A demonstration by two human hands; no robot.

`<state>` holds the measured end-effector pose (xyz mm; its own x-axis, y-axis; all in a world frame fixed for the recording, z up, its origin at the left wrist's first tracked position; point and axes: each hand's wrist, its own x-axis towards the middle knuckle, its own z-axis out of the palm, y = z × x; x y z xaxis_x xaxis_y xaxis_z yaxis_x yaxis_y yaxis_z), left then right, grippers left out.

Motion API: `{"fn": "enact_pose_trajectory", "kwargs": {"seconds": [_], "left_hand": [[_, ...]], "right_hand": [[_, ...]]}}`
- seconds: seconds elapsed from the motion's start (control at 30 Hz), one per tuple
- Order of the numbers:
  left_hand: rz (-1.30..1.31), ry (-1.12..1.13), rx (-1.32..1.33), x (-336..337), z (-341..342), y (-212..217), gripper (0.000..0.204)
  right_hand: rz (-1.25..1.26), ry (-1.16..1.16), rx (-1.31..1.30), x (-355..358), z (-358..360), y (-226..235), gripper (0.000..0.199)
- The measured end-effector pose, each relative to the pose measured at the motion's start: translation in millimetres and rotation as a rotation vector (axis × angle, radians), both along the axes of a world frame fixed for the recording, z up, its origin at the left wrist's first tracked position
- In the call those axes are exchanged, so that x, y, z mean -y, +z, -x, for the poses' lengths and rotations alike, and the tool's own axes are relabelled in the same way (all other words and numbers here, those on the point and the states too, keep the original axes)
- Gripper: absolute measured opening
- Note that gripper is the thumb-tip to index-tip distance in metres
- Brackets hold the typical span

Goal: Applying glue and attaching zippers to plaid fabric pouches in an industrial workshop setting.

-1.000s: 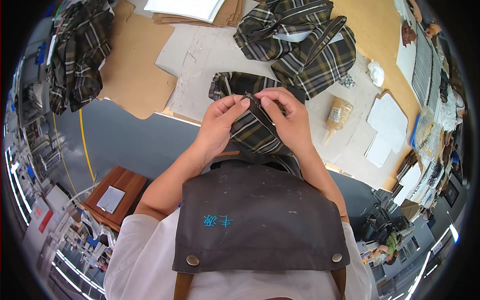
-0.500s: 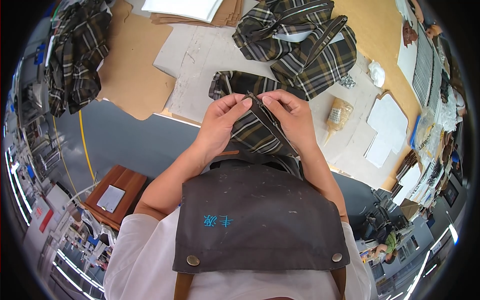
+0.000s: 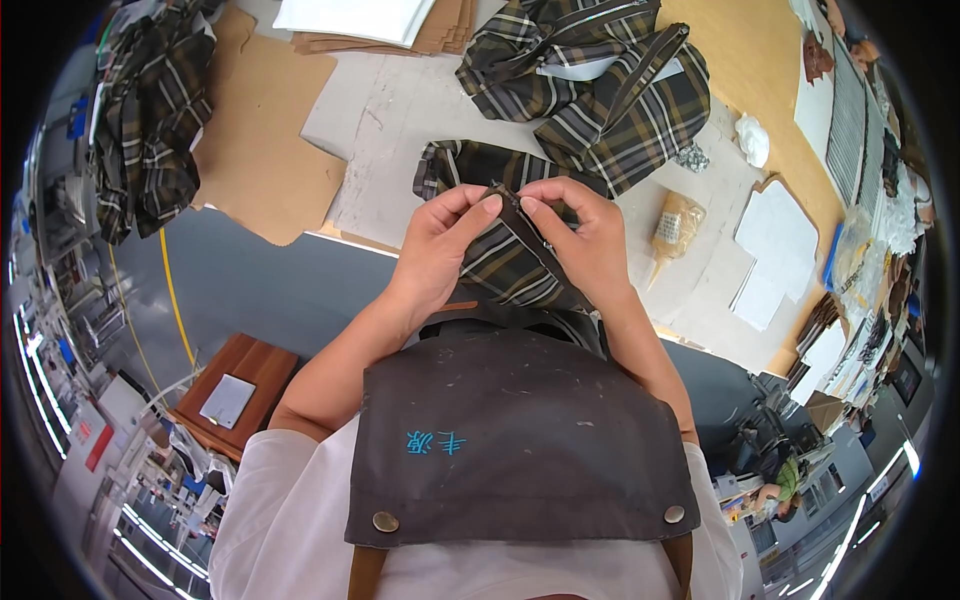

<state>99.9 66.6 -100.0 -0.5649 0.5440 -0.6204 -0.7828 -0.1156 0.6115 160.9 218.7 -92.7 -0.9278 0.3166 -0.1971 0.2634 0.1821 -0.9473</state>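
A dark plaid fabric piece (image 3: 510, 265) with a zipper hangs over the table's near edge in front of my apron. My left hand (image 3: 440, 240) pinches the top end of its zipper strip between thumb and fingers. From the other side my right hand (image 3: 580, 235) pinches the same zipper end, the two thumbs almost meeting. The zipper (image 3: 535, 240) slants down to the right, partly behind my right hand. Behind my hands, more of the plaid cloth (image 3: 500, 160) lies on the table.
Other plaid pieces with zippers (image 3: 620, 110) are heaped at the far side. A glue bottle (image 3: 676, 228) and white paper patterns (image 3: 775, 245) lie to the right. Brown card (image 3: 265, 150) and bunched plaid cloth (image 3: 150, 130) overhang the left edge. A wooden stool (image 3: 240, 385) stands at lower left.
My hands keep their pinch on the zipper end with hardly any movement. The table and surroundings have shifted slightly in view.
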Motion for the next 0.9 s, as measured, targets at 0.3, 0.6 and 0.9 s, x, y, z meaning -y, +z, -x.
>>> {"fn": "enact_pose_trajectory", "kwargs": {"seconds": [0.3,0.6,0.9], "left_hand": [[0.006,0.02,-0.085,-2,-3,0,0.01],[0.029,0.013,-0.083,-3,-6,17,0.01],[0.016,0.036,-0.084,-3,-12,13,0.011]], "right_hand": [[0.138,0.025,0.086,-4,-2,-4,0.011],[0.077,0.056,-0.171,-8,-4,-1,0.01],[-0.065,0.038,-0.194,-10,-9,8,0.007]]}}
